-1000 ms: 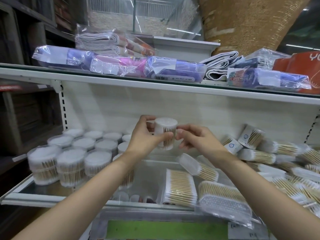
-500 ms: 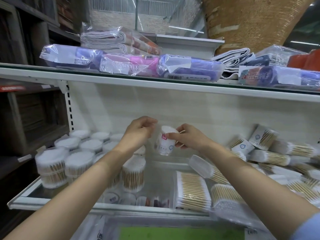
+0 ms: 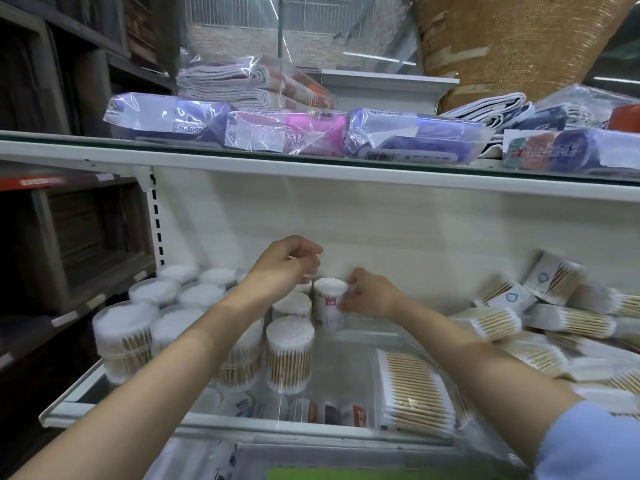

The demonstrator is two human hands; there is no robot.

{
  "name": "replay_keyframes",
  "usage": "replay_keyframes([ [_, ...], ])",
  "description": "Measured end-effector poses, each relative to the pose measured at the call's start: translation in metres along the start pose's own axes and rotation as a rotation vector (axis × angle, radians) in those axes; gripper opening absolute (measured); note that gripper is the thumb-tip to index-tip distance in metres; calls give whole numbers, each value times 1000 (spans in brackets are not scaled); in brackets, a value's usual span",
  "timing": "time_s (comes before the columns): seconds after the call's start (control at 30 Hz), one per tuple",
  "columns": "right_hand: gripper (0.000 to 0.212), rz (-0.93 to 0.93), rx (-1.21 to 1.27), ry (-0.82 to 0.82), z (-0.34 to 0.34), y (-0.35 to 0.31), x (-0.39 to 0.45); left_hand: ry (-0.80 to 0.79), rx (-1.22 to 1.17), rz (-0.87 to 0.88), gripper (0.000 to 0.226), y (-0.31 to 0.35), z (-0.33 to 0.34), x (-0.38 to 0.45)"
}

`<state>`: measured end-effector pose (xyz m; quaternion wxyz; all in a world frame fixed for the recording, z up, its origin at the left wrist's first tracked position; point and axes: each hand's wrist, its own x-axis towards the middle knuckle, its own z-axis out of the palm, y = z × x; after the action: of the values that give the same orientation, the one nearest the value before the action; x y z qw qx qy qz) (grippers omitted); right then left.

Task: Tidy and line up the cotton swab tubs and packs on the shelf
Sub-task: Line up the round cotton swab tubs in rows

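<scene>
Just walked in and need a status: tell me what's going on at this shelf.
A person is tidying cotton swab stock. The right hand holds a small labelled tub upright at the back of the shelf, beside the standing tubs grouped on the left. The left hand hovers just above them, holding nothing. The flat packs and the tipped tubs on the right lie jumbled.

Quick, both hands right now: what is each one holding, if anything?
Left hand: loosely curled above the upright tubs, holding nothing visible.
Right hand: fingertips on the side of the small labelled tub, which stands at the back of the shelf.
</scene>
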<state>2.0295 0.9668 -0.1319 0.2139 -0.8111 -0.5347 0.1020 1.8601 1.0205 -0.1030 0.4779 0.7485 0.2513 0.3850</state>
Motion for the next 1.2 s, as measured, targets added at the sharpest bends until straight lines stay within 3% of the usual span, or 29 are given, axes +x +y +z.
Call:
replay_keyframes([
  [0.2, 50, -15, -9, 12, -7, 2, -6, -30, 27, 19, 16, 5, 9, -1],
  [0.43, 43, -57, 231, 99, -43, 22, -36, -96, 48, 13, 13, 8, 46, -1],
  [0.93, 22, 67, 400, 307, -106, 119, -99, -315, 130, 45, 13, 28, 162, 16],
  [1.2, 40, 265, 164, 337, -131, 173, -101, -430, 354, 58, 42, 40, 240, 41],
])
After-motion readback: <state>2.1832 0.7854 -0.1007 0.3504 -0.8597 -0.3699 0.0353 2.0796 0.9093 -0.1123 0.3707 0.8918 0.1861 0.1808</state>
